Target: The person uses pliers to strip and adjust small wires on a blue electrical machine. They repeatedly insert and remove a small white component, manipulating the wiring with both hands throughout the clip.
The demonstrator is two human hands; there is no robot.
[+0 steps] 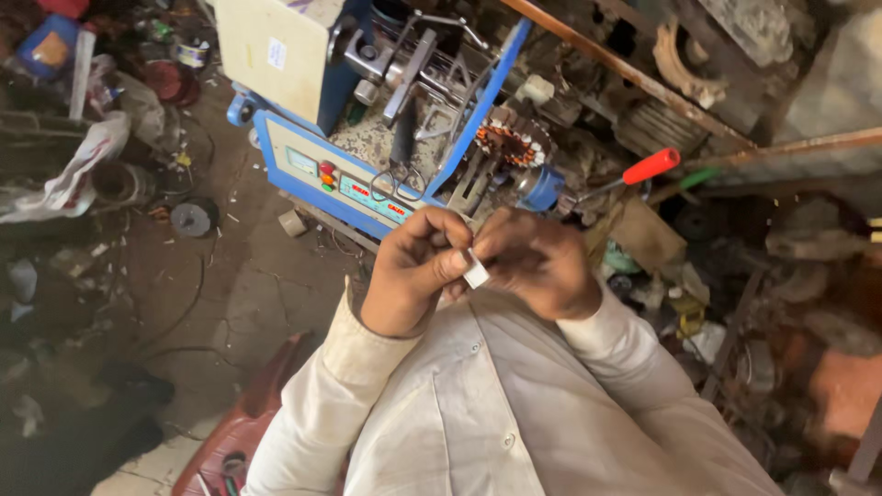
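Close to my chest, my left hand (415, 268) and my right hand (537, 262) meet, fingers curled together around a small white slip (476, 273), likely paper or tape. Both hands pinch it between thumbs and fingertips. Most of the slip is hidden by my fingers. I wear a cream long-sleeved shirt (478, 404). Beyond my hands stands a blue winding machine (367, 138) with a stator (513, 142) wound in copper wire beside it.
Scissors (397, 179) lie on the machine's top. A red-handled screwdriver (634, 174) sits to the right among scrap metal and cardboard. A red stool (248, 427) is under me at lower left. Cans, rags and wire litter the dirty floor (184, 294).
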